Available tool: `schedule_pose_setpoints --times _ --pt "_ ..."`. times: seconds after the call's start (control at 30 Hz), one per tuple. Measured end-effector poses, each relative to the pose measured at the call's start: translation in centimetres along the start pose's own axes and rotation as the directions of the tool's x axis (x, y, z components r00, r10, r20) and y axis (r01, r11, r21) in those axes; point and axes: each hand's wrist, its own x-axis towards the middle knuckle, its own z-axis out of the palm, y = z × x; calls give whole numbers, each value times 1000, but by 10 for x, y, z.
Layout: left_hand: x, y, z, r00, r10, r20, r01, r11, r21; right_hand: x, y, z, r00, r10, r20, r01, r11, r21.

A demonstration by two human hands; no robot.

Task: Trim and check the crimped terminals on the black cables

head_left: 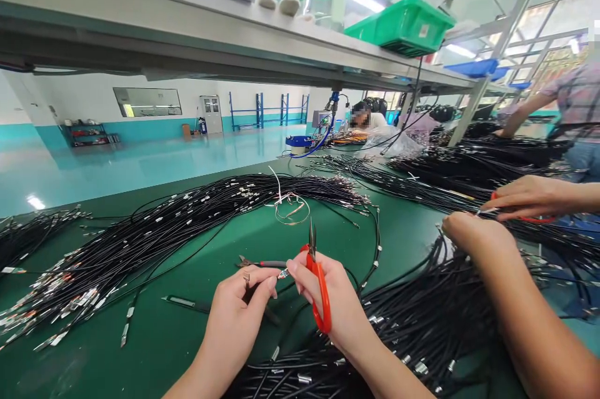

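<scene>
My left hand [241, 308] is closed in a pinch on a small metallic cable end [284, 274]. My right hand [335, 299] meets it there, thumb and fingertips at the other side of the cable end. Red-handled scissors [322, 299] are tucked in my right hand, their blades pointing up and away. Behind my fingers lie pliers with dark red grips [267, 263], partly hidden. A utility knife [182, 303] rests on the green table [159, 349] left of my left hand. Under my forearms spreads a heap of black cables [422, 318].
Another bundle of black cables [187, 217] stretches across the left of the table. On the right, a co-worker's hands [482, 236] work over cables, with red handles near them. A shelf [197, 42] crosses overhead, bearing a green bin [403, 27]. Two more people are farther back.
</scene>
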Motion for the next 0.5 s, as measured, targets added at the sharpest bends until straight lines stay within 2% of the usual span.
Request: schedule_pose_setpoints --times 0.13,0.3,0.4,0.5 --pt "0 6 -1 992 -100 72 103 994 -42 -2 -7 0 999 -26 -28 25 998 -51" --pt "-1 13 -5 989 -61 137 71 995 -68 -7 -17 2 997 -62 -44 59 996 -61" --pt "-1 21 -12 976 -89 199 109 990 -93 -10 -21 2 996 -83 -19 81 993 -87" --pt "0 30 -20 940 -146 308 196 971 -138 -12 -24 1 991 -120 54 126 986 -113"
